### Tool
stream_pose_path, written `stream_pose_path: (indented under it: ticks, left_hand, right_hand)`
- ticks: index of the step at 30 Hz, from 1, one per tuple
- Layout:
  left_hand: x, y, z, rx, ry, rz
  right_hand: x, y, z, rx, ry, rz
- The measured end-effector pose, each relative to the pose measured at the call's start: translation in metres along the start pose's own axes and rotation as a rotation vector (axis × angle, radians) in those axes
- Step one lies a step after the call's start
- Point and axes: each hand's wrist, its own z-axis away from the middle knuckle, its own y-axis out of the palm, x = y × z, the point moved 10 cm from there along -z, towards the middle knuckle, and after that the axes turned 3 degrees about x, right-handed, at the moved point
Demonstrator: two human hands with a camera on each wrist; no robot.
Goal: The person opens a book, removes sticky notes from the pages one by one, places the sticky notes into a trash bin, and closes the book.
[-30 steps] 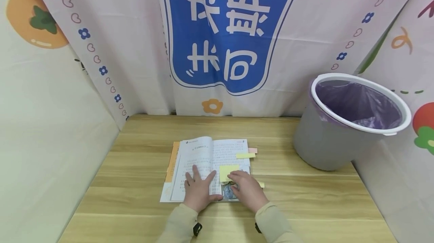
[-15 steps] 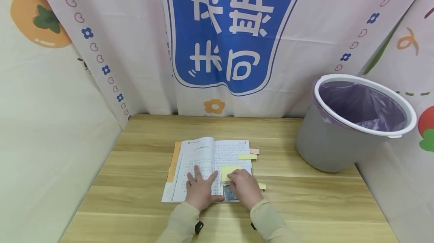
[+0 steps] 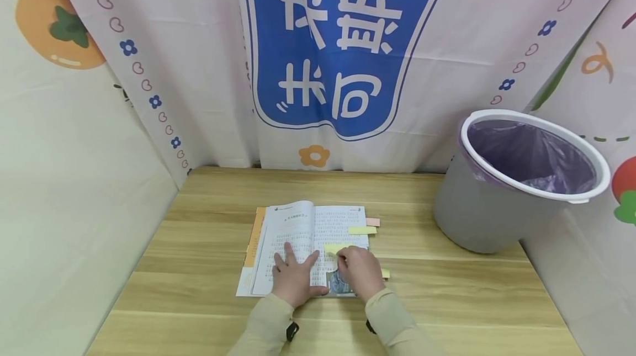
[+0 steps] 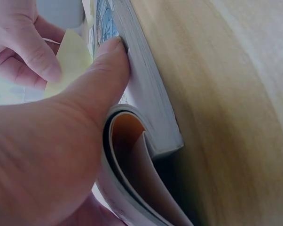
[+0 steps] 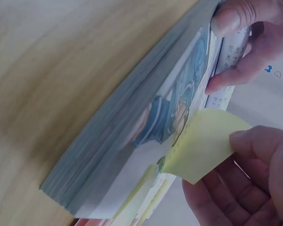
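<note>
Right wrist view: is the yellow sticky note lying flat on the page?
No. The yellow sticky note is pinched in the right hand and curls up off the open book, attached only along one edge.

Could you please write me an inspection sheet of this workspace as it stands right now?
Surface: wooden table, light planks, with cloth backdrops hanging behind it and to both sides.
Job's things: open book lying flat; yellow sticky note on its right page, near edge lifted off the paper.
Clutter: more sticky tabs poking out past the book's right edge.
Hands: left hand pressed flat on the left page, fingers spread; right hand pinches the lifted edge of the note.
Cables: nothing seen.
Surroundings: grey bin with a purple liner at the table's right; printed blue banner behind.
</note>
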Motion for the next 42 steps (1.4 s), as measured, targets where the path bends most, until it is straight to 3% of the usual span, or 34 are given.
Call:
stream_pose_path:
  ticks: [16,29,38,42]
  left_hand:
    - [0.002,0.003,-0.002,0.028,-0.029,0.001]
    - [0.001,0.001,-0.001,0.04,-0.034,0.021]
    - [0.001,0.002,0.0,0.052,-0.04,0.028]
    - [0.002,0.003,0.0,0.059,-0.041,0.025]
  right_hand:
    - [-0.018,-0.018,-0.004,-0.063,0.116,-0.116]
    - [-0.022,-0.05,-0.003,-0.215,0.075,-0.162]
    - [-0.021,-0.07,0.0,-0.242,0.076,-0.144]
    - [-0.021,-0.081,0.004,-0.295,0.05,-0.135]
